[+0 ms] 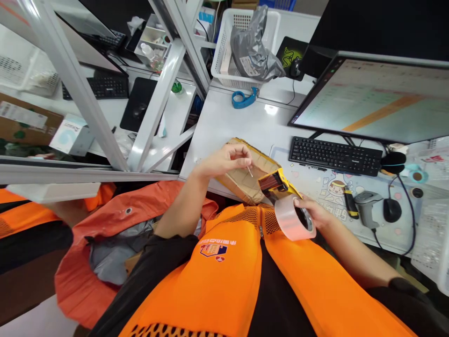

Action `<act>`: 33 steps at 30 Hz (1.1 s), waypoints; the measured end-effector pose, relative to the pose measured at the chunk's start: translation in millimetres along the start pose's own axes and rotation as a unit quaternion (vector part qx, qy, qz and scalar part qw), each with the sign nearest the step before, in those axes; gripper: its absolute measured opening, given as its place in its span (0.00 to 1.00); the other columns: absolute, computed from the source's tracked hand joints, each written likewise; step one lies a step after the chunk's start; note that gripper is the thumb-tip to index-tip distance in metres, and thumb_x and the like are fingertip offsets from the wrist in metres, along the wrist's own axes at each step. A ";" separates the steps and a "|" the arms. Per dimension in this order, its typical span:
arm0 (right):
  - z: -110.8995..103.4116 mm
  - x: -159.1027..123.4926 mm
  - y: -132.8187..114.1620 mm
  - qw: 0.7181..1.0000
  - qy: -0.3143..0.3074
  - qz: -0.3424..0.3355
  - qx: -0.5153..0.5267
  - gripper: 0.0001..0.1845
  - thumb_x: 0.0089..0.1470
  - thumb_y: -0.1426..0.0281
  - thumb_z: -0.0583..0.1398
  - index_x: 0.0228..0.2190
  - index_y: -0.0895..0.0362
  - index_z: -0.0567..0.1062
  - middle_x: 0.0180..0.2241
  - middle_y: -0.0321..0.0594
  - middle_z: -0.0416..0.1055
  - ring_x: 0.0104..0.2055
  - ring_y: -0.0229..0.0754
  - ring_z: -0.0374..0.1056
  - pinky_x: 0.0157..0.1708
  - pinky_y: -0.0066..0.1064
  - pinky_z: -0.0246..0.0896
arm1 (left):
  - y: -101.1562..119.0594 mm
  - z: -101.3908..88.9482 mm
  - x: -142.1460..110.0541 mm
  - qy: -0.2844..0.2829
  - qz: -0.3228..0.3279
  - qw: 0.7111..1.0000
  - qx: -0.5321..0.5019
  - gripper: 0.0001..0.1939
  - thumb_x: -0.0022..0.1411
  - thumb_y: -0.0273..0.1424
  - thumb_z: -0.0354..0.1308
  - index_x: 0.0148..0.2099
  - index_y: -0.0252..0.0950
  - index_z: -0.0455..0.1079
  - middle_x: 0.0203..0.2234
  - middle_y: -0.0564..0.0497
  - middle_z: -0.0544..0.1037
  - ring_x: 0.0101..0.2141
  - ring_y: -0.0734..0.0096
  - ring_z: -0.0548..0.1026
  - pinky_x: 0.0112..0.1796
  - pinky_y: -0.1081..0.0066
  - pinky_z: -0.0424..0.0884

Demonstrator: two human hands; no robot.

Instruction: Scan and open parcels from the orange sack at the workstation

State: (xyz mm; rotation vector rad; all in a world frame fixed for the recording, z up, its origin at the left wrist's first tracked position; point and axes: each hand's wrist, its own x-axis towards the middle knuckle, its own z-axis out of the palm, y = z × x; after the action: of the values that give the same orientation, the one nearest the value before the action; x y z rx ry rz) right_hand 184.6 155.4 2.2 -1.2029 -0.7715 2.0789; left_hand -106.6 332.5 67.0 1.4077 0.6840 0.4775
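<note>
My right hand (313,211) is closed around a yellow tape dispenser (286,180), gripping it beside its big roll of clear tape (289,220). The dispenser's dark front end points up and left, over the near right part of a brown cardboard box (238,185). This box lies tilted at the desk's front edge, close to my vest. Above its left part is my left hand (231,159), fingers pinched together. A thin pale strip (250,172) sticks out below those fingertips; I cannot tell exactly what it is.
A keyboard (335,156), a monitor (365,100), a barcode scanner (366,208) and a yellow-black cutter (351,202) are on the right. A blue tape holder (244,98) lies behind, near a white basket (220,56). An orange sack (84,262) stands at left beside a metal frame (157,103).
</note>
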 end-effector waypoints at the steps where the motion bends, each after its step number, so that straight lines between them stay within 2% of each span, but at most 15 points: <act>1: -2.4 2.0 -1.6 1.000 0.000 0.011 0.014 0.28 0.43 0.45 0.74 0.29 0.55 0.76 0.22 0.37 0.70 0.22 0.38 0.64 0.21 0.29 0.64 | -6.3 -5.6 3.2 0.000 -0.017 1.000 0.021 0.26 0.55 0.50 0.76 0.36 0.33 0.73 0.30 0.49 0.79 0.32 0.71 0.78 0.36 0.72 0.73; 3: -7.9 6.5 -3.8 0.999 -0.003 0.027 0.031 0.27 0.42 0.48 0.76 0.27 0.57 0.75 0.21 0.36 0.68 0.20 0.36 0.61 0.20 0.27 0.61 | -20.6 -13.1 7.6 0.022 -0.057 0.997 0.047 0.28 0.50 0.51 0.78 0.34 0.33 0.72 0.26 0.53 0.75 0.26 0.77 0.72 0.29 0.76 0.68; 5: -14.0 10.9 -5.4 0.999 0.009 0.029 0.020 0.26 0.42 0.51 0.77 0.27 0.58 0.76 0.21 0.35 0.69 0.20 0.34 0.61 0.20 0.26 0.61 | -34.5 -15.6 7.5 0.033 -0.091 0.995 0.027 0.29 0.50 0.52 0.78 0.34 0.33 0.72 0.23 0.56 0.72 0.22 0.81 0.67 0.24 0.78 0.64; 9: -25.5 15.5 -11.0 0.997 0.047 0.004 -0.063 0.25 0.44 0.53 0.77 0.34 0.59 0.81 0.25 0.36 0.73 0.22 0.36 0.65 0.23 0.27 0.65 | -54.7 -13.3 -3.9 -0.017 -0.129 0.987 -0.092 0.28 0.54 0.51 0.76 0.42 0.34 0.75 0.16 0.62 0.65 0.15 0.83 0.60 0.19 0.79 0.62; 11: -29.4 16.0 -16.3 0.992 0.045 -0.008 -0.118 0.28 0.46 0.53 0.76 0.43 0.59 0.83 0.28 0.36 0.76 0.24 0.37 0.67 0.24 0.28 0.67 | -61.5 -12.5 -10.8 -0.043 -0.142 0.979 -0.137 0.28 0.55 0.50 0.76 0.45 0.34 0.76 0.15 0.63 0.65 0.14 0.82 0.62 0.20 0.78 0.67; 13: -32.0 16.3 -22.6 0.983 0.041 -0.018 -0.178 0.34 0.46 0.53 0.75 0.52 0.57 0.82 0.35 0.39 0.80 0.29 0.40 0.70 0.26 0.29 0.69 | -66.7 -12.5 -16.0 -0.057 -0.149 0.973 -0.164 0.29 0.55 0.49 0.77 0.47 0.33 0.76 0.17 0.60 0.70 0.17 0.77 0.70 0.24 0.76 0.73; 15: -33.6 17.1 -28.7 0.970 0.046 -0.033 -0.236 0.38 0.47 0.53 0.75 0.56 0.56 0.81 0.45 0.42 0.81 0.36 0.45 0.74 0.33 0.33 0.74 | -70.1 -12.8 -19.2 -0.063 -0.146 0.970 -0.182 0.28 0.54 0.48 0.78 0.46 0.33 0.76 0.21 0.54 0.77 0.22 0.71 0.78 0.28 0.72 0.78; 17: -34.8 18.5 -33.8 0.957 0.056 -0.053 -0.280 0.37 0.47 0.53 0.74 0.56 0.55 0.82 0.53 0.43 0.80 0.47 0.53 0.77 0.46 0.40 0.77 | -71.8 -13.6 -20.7 -0.067 -0.135 0.970 -0.193 0.26 0.53 0.46 0.79 0.43 0.32 0.77 0.27 0.48 0.81 0.27 0.67 0.82 0.32 0.68 0.81; 20: -35.9 20.8 -39.5 0.944 0.066 -0.070 -0.315 0.36 0.49 0.55 0.74 0.58 0.55 0.81 0.58 0.43 0.76 0.59 0.59 0.73 0.63 0.48 0.69 | -72.7 -17.5 -20.6 -0.084 -0.126 0.969 -0.197 0.23 0.53 0.43 0.79 0.41 0.31 0.79 0.30 0.45 0.83 0.32 0.65 0.83 0.39 0.65 0.82; 24: -36.8 23.6 -46.7 0.941 0.069 -0.063 -0.325 0.39 0.48 0.56 0.75 0.60 0.55 0.79 0.60 0.43 0.75 0.62 0.61 0.71 0.65 0.48 0.68 | -73.1 -26.7 -17.5 -0.126 -0.132 0.967 -0.180 0.24 0.52 0.42 0.80 0.44 0.31 0.81 0.35 0.41 0.85 0.37 0.61 0.84 0.42 0.64 0.82; 27: -42.2 30.6 -53.7 0.934 0.078 -0.072 -0.342 0.40 0.47 0.56 0.75 0.60 0.55 0.80 0.60 0.44 0.75 0.62 0.61 0.71 0.65 0.48 0.68 | -71.4 -31.5 -11.7 -0.132 -0.122 0.974 -0.136 0.24 0.53 0.39 0.80 0.47 0.32 0.81 0.39 0.40 0.85 0.39 0.63 0.83 0.45 0.65 0.80; 30: -53.1 48.1 -63.4 0.921 0.093 -0.087 -0.367 0.40 0.47 0.54 0.75 0.59 0.56 0.80 0.59 0.44 0.76 0.60 0.61 0.73 0.66 0.50 0.66 | -69.1 -37.6 0.8 -0.097 -0.089 0.988 -0.081 0.20 0.56 0.39 0.78 0.45 0.32 0.81 0.39 0.42 0.85 0.40 0.66 0.83 0.46 0.67 0.78; 33: -63.2 77.9 -78.0 0.913 0.111 -0.104 -0.379 0.40 0.46 0.54 0.75 0.58 0.56 0.81 0.58 0.43 0.76 0.60 0.61 0.73 0.67 0.51 0.64 | -70.6 -55.8 24.0 -0.041 -0.058 0.996 -0.046 0.19 0.59 0.42 0.76 0.42 0.31 0.80 0.36 0.44 0.84 0.36 0.68 0.82 0.43 0.68 0.79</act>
State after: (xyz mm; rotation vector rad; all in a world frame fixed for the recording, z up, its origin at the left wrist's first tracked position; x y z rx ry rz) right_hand 226.2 275.0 -8.7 -1.6230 -1.5946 1.4486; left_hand -133.9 380.8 -7.7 1.2871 0.6654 0.3541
